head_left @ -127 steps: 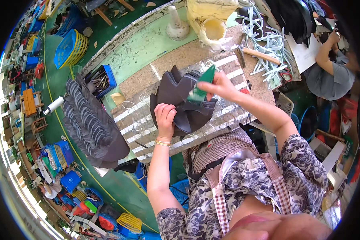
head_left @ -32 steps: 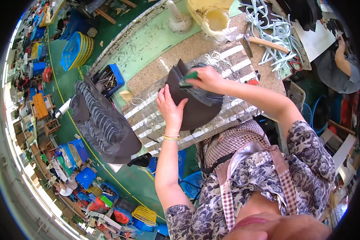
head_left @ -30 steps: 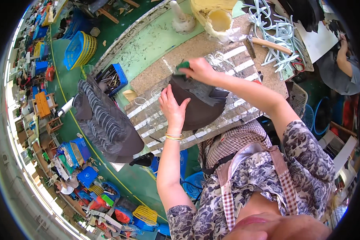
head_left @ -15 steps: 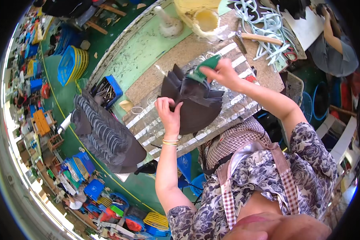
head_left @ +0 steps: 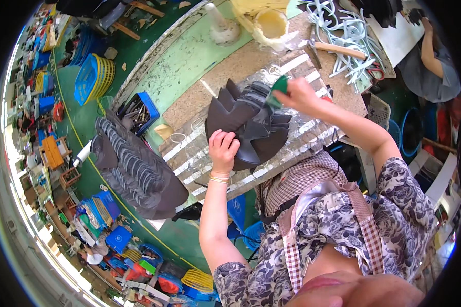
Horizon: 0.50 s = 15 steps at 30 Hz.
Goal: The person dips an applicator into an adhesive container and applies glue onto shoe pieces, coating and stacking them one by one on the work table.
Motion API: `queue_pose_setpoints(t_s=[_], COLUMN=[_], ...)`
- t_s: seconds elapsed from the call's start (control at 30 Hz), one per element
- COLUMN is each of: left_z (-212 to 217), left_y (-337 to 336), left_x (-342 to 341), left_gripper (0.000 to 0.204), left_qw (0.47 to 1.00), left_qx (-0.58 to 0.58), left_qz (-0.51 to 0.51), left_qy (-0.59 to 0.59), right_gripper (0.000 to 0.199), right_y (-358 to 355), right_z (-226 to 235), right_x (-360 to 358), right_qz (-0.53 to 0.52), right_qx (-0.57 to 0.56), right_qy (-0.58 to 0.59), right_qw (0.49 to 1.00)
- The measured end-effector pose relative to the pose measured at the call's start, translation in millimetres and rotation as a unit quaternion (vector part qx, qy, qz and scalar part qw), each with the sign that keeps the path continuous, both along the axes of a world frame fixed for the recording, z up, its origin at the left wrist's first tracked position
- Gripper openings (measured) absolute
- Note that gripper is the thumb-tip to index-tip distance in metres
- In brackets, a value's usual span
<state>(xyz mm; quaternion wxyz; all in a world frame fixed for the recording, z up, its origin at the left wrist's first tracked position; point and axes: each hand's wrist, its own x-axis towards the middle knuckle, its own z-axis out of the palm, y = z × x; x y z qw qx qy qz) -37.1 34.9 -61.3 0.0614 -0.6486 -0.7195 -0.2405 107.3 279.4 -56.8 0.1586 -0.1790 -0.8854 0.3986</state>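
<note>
A fanned pile of dark, leather-like cut pieces (head_left: 250,130) lies on the work board in front of me. My left hand (head_left: 224,149) has its fingers bent over the pile's left edge, holding the pieces there. At the pile's far right side, my right hand (head_left: 298,95) grips a flat green scraper-like tool (head_left: 278,91). The tool's lower end is at the edge of the pieces; whether it touches them I cannot tell. A glossy sheen shows on some of the upper pieces.
Overlapping dark pieces (head_left: 138,169) lie in rows at the left. A blue bin of tools (head_left: 141,113) stands beyond them. At the back are a yellow-rimmed pot (head_left: 271,24), a wooden-handled hammer (head_left: 338,49) and pale blue strips (head_left: 343,30). Another person (head_left: 430,66) sits at far right.
My right hand and the green tool have moved slightly right, off the middle of the pile. The upper pieces now lie spread differently, and my left hand has shifted a little toward me.
</note>
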Motion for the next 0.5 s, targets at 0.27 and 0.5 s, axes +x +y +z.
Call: queue_pose_setpoints(t_s=[0.27,0.5], left_z=[44.3,85.3], left_y=[-78.0,-267.8], left_x=[-46.1,-251.8], left_gripper=[0.015,0.041], left_qw=[0.872,0.660], left_qx=[0.046,0.377], left_qz=[0.219,0.413], left_qy=[-0.435,-0.502], right_gripper=[0.017,0.016], right_y=[-58.4,-79.9], right_z=[18.1,37.7], right_x=[-55.8,-57.5], right_qz=[0.034,-0.034], right_qx=[-0.093,-0.145], right_qy=[-0.050,-0.091], right_qw=[0.994,0.985])
